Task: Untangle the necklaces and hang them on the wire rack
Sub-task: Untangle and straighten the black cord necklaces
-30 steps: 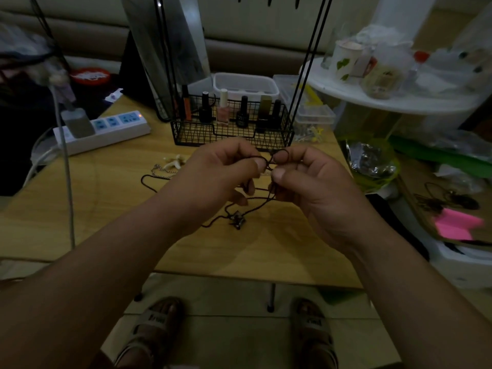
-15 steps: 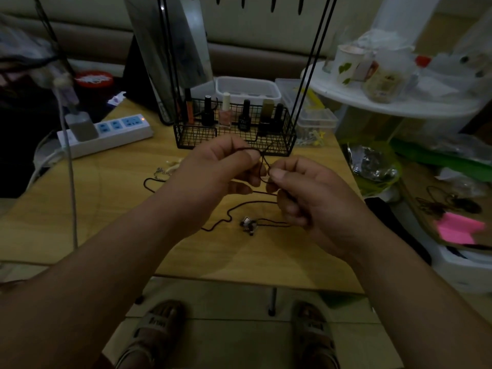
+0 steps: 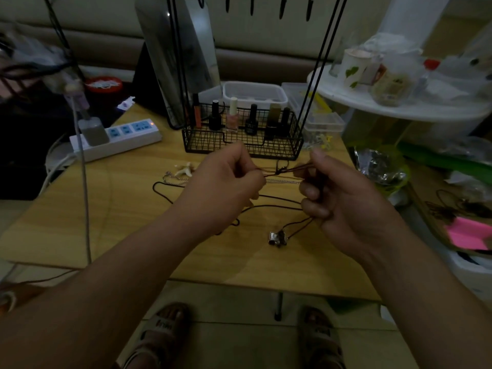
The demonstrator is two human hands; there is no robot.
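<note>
Two pinches on one dark cord (image 3: 266,169): left hand (image 3: 226,185) fingers (image 3: 258,179) curled tight, thumb and forefinger nipping a strand; right hand (image 3: 346,201) fingers (image 3: 308,193) folded over the other end, thumb up, more cord trapped under the curled lower fingers. Hands apart and level just above the desk (image 3: 106,209), probably to draw the strands taut and expose the small knot (image 3: 279,170) midway between them. Held low and near the body, presumably for a clear look at the tangle. Just under the taut strands, a thin silver chain (image 3: 282,181), seemingly caught up with the cord; cannot tell whether threaded through it or merely lying behind. Below the right fist, cord trailing down to a small metal pendant (image 3: 278,238) resting on the desk. Further loops slack on the wood, partly covered by the left wrist. Beyond the left hand, a pale starfish-like charm (image 3: 185,169) beside the chain's far end, link between the two unclear. Behind, apart from both hands, the wire rack (image 3: 239,147): basket base with nail polish bottles (image 3: 233,115), uprights rising out of frame, hooks (image 3: 251,6) cut off at the top edge, none visibly bearing a necklace. Dim light throughout, so fine detail of knot and any clasp hard to read. Nothing hung yet by the look of it; untangling judged unfinished.
</note>
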